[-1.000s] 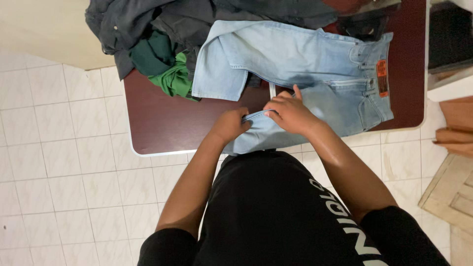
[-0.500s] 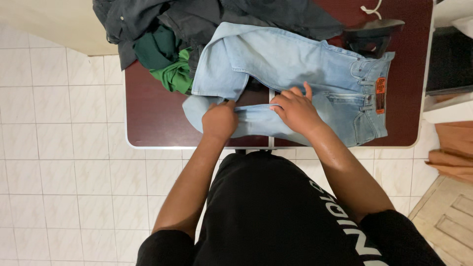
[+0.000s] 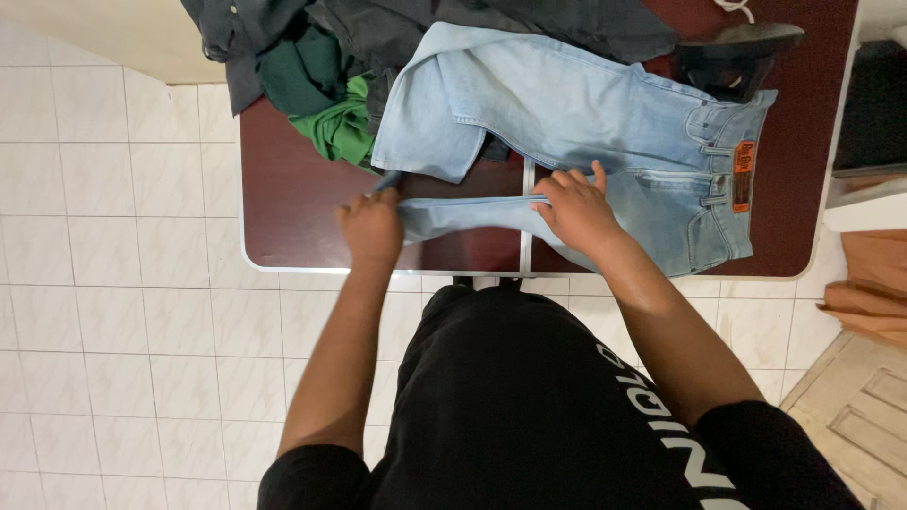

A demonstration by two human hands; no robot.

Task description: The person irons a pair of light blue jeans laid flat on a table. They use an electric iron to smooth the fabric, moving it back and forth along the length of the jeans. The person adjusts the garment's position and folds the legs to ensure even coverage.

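— What do we have nearest us?

— Our two hands on one pair of light blue jeans. Our left hand is closed, pinching the end of the near leg; our right hand lies open, pressing that leg flat on the dark red surface.

— And beyond?

— The other leg lies folded across, then one green garment, two dark grey ones heaped at the far edge, and one black object.

jeans lie across table, waistband at right. clothes pile behind them at table's far left. left hand on near leg's end, right hand mid-leg.
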